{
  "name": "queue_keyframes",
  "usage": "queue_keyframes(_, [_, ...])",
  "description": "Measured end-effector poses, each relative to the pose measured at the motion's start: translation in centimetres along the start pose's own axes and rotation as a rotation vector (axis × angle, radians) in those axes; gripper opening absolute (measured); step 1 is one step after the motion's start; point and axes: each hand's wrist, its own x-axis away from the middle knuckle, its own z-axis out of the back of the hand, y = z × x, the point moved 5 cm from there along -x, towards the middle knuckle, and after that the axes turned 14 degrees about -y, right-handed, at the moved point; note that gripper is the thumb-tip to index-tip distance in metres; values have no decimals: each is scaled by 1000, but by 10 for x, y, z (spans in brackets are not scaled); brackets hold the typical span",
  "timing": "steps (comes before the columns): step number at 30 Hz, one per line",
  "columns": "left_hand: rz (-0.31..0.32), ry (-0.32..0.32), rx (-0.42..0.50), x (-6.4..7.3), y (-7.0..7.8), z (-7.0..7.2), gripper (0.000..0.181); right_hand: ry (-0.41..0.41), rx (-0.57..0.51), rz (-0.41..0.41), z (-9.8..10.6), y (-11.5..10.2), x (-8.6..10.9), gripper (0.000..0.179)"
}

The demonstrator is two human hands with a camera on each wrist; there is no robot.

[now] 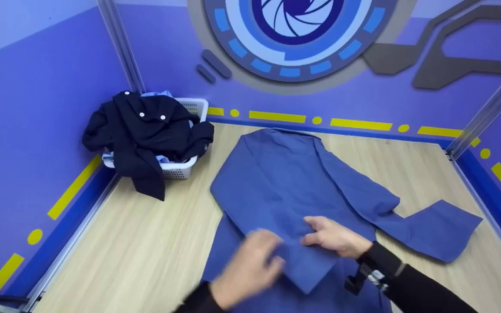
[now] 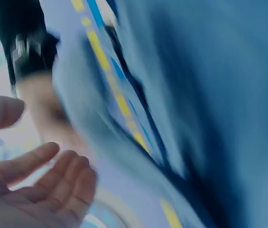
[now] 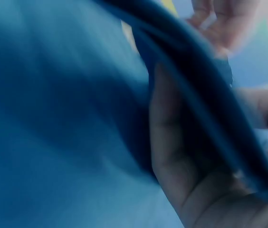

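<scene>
A blue long-sleeved shirt lies spread on the table, its collar toward the back wall. One sleeve stretches out to the right with a bend; the other is folded across the body, its cuff end near the hands. Between thumb and fingers, my right hand pinches the folded sleeve; the right wrist view shows the cloth between them. My left hand, blurred, hovers over the shirt just left of the cuff. In the left wrist view its fingers are loosely bent, thumb apart, holding nothing.
At the back left stands a white basket heaped with clothes; a dark garment with white buttons hangs over its front edge. Purple walls enclose the wooden table at the back and both sides.
</scene>
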Motion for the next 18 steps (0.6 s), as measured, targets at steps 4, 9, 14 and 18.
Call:
queue_keyframes(4, [413, -24, -155, 25, -61, 4, 54, 34, -20, 35, 22, -1, 20, 77])
queue_keyframes(9, [705, -191, -57, 58, -93, -9, 70, 85, -96, 212, 45, -32, 41, 73])
queue_keyframes(14, [758, -323, 282, 66, -97, -14, 75, 97, -210, 388, 59, -68, 49, 53])
queue_keyframes(18, [643, -244, 405, 63, -79, -2, 55, 182, -278, 519, 68, -94, 59, 41])
